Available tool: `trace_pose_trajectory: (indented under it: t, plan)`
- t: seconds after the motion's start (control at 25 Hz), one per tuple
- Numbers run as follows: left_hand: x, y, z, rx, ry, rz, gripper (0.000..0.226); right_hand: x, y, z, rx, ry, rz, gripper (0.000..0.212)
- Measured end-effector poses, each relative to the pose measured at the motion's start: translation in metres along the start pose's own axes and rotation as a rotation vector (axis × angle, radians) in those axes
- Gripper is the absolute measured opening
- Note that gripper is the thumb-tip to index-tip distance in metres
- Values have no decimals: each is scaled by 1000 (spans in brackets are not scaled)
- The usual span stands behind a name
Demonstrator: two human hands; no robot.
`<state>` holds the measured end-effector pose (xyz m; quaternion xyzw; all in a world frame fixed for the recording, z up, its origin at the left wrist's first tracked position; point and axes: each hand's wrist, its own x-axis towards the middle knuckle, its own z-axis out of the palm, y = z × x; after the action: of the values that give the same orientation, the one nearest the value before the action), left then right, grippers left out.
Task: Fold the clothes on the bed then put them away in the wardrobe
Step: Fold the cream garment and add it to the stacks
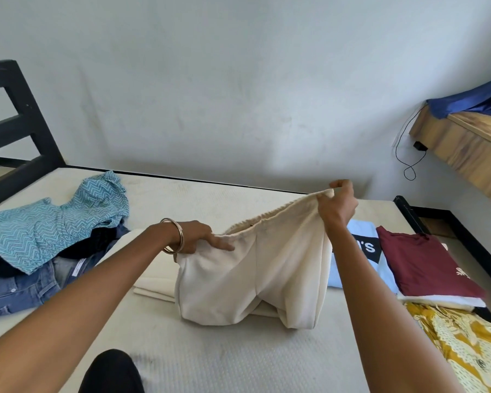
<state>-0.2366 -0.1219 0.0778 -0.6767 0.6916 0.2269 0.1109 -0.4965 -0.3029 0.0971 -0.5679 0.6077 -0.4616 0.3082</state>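
Bare off-white mattress (238, 361): work surface. Cream knit elastic-waist trousers (253, 276): lifted mid-bed, legs trailing. Left hand (194, 236) and right hand (338, 205) both pinch the waistband; best to level both corners, then lay flat. Folded light-blue T-shirt (357, 251): letters "'S" legible, rest hidden.

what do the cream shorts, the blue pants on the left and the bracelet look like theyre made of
Cream shorts: probably a soft matte knit such as fleece or jersey; it drapes thickly and the waistband is ribbed.
Blue pants: looks like denim, with faded blue cloth, stitched seams and a metal button.
Bracelet: seemingly metal, gold-toned and shiny; two thin rigid rings on the left wrist.
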Motion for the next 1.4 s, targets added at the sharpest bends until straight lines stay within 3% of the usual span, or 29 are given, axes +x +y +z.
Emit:
trace_pose_trajectory:
  t: [0.16, 0.32, 0.4, 0.6, 0.84, 0.92, 1.0, 1.08, 1.16, 1.24, 1.32, 1.4]
  plan:
    - [-4, 3, -12, -105, 13, -184, 95, 4, 7, -3, 10, -141, -101, 31]
    - [8, 21, -8, -928, 86, -364, 81, -23, -2, 15, 19, -258, -266, 31]
    - [12, 33, -10, -1149, 135, -357, 70, -45, -6, 27, 10, -343, -330, 29]
    - [24, 55, -16, -1380, 307, -330, 31, -93, -7, 56, -160, -671, -593, 23]
    - [24, 54, -33, -1569, 463, -214, 50, -93, -14, 50, -136, -862, -503, 64]
    - [19, 57, -36, -1506, 483, -130, 50, -87, -15, 45, -27, -745, -463, 65]
    - [19, 56, -42, -1044, 610, -104, 52, -77, -20, 35, 124, -653, -407, 61]
    - [19, 56, -51, -543, 695, -55, 71, -71, -36, 22, 255, -688, -371, 66]
    - [19, 61, -69, -492, 705, 130, 70, -64, -58, 9, 359, -733, -464, 70]
    - [17, 73, -96, -585, 807, 204, 40, -49, -79, -6, 520, -676, -538, 69]
    - [12, 85, -128, -519, 961, 231, 21, -28, -84, -20, 704, -650, -485, 71]
    - [4, 97, -165, -386, 1072, 285, 13, -15, -69, -25, 639, -705, -377, 76]
